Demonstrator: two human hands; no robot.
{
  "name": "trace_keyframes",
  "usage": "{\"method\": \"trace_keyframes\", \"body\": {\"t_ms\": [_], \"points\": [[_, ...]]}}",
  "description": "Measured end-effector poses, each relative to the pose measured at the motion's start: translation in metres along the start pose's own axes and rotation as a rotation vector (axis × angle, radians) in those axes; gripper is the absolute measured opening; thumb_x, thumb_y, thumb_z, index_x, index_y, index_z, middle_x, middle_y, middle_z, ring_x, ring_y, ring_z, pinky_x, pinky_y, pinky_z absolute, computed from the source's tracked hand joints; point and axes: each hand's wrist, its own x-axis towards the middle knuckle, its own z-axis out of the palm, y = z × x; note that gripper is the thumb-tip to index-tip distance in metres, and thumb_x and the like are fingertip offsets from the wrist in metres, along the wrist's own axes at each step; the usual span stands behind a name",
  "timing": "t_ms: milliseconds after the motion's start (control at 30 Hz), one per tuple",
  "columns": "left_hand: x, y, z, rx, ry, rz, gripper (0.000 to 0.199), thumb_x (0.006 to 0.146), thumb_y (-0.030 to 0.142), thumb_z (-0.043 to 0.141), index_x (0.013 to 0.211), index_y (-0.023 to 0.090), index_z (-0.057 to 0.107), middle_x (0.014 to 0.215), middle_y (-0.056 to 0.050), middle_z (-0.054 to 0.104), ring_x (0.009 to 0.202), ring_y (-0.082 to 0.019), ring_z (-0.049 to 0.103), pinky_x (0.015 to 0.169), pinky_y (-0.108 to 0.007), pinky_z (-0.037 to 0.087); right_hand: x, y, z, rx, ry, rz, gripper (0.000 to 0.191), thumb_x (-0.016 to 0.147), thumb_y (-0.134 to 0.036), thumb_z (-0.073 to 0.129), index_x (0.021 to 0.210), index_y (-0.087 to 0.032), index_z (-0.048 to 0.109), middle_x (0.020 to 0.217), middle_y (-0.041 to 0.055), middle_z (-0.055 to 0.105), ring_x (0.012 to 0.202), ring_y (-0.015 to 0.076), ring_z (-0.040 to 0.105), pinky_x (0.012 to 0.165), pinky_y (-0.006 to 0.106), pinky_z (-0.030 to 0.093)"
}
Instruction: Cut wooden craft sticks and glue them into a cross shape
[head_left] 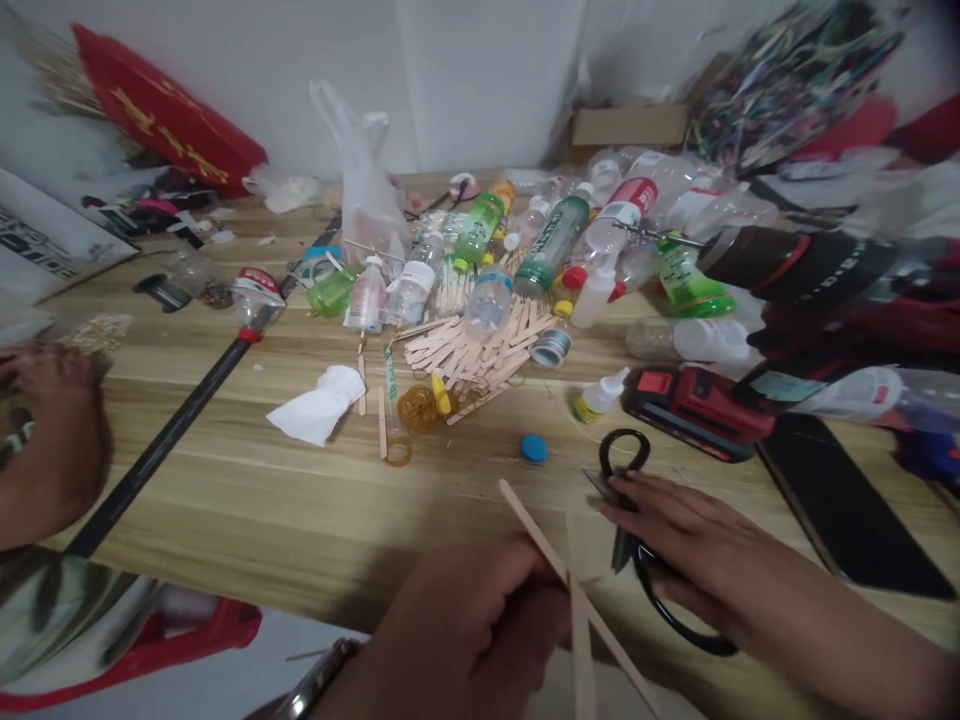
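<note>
My left hand [487,625] is closed on two flat wooden craft sticks [536,530] that cross each other in front of the fingers. A wristwatch [319,680] shows at the left wrist. To the right, my right hand [697,540] lies over a pair of black-handled scissors [686,630], its fingers across their middle and its thumb tucked below. Parts of the blades are hidden by the fingers. A blue bottle cap [534,448] and a small glue bottle [602,395] stand just beyond the hands.
A pile of craft sticks [480,350], rubber bands [418,408] and several plastic bottles [555,240] cover the table's middle and back. A cordless drill [817,290] and a black phone [855,510] are at right. Another person's hand [52,440] rests at far left, beside a black tube [172,440].
</note>
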Motion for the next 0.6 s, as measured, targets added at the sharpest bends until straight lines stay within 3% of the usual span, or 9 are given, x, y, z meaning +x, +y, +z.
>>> {"method": "trace_keyframes", "body": {"t_ms": [133,367,500,600], "points": [[0.007,-0.013,-0.003,0.016,0.000,0.012,0.020,0.091,0.017,0.050,0.073,0.019,0.060,0.066,0.006,0.057,0.061,-0.010,0.048,0.056,-0.019,0.034,-0.017,0.029,0.013,-0.143,-0.043,-0.020,0.076,0.072,-0.013,0.060,0.145,-0.032,0.047,0.146,0.0109,0.053,0.132,0.0376,0.051,0.093,0.057,0.055],[0.015,-0.029,-0.005,-0.030,0.000,-0.027,0.020,0.091,0.016,0.048,0.075,0.019,0.059,0.067,0.006,0.054,0.061,-0.010,0.047,0.055,-0.020,0.032,-0.008,0.032,0.018,-0.174,0.038,-0.087,0.080,0.068,-0.019,0.061,0.145,-0.032,0.046,0.122,0.0130,0.068,0.108,0.0411,0.066,0.078,0.056,0.061],[0.019,-0.034,-0.005,-0.031,0.037,-0.035,0.020,0.090,0.016,0.047,0.072,0.019,0.056,0.063,0.007,0.051,0.058,-0.010,0.046,0.055,-0.020,0.032,-0.020,0.042,0.036,-0.135,0.058,-0.062,0.081,0.061,-0.019,0.061,0.140,-0.034,0.051,0.124,0.0132,0.064,0.113,0.0434,0.062,0.082,0.060,0.058],[0.020,-0.037,-0.006,-0.056,0.062,-0.055,0.019,0.089,0.018,0.049,0.071,0.020,0.054,0.059,0.007,0.050,0.055,-0.010,0.045,0.051,-0.020,0.031,-0.026,0.045,0.049,-0.090,0.108,0.007,0.072,0.065,-0.023,0.060,0.135,-0.039,0.054,0.122,0.0102,0.064,0.112,0.0423,0.062,0.083,0.059,0.057]]}}
